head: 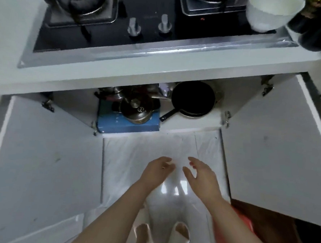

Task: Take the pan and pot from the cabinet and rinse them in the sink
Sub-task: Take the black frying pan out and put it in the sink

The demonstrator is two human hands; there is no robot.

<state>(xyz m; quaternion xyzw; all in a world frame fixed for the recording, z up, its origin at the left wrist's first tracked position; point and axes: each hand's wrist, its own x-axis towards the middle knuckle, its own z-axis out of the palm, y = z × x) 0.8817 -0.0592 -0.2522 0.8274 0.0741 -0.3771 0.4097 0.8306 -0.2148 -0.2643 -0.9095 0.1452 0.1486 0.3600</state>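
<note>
Hands first: your left hand (157, 169) and your right hand (199, 175) reach forward side by side above the pale glossy floor tiles (144, 150), palms turned toward each other, fingers relaxed and slightly curved, each grip loose and holding nothing. Both are well short of the white under-table cabinet (193, 124), whose two white doors, the left door (47, 152) and the right door (274, 147), stand swung wide open toward you. On the cabinet floor, to the right, sits the black round frying pan (193, 98) with its long black handle (168, 115) pointing out toward the front left; it seems to rest on top of something lighter, though you cannot tell what. To its left, the dark metal pot with a knobbed lid (138, 108) stands on a blue flat box (127, 126), with more dark metal cookware (112, 94) crowded just behind it, too blurred to sort out. Above, the white table (159, 68) carries a black glass two-burner gas hob (136, 16) with two silver knobs, and a white round bowl (271, 13) at its right edge. Your feet in pale slippers (178, 240) stand on the tiles below.
</note>
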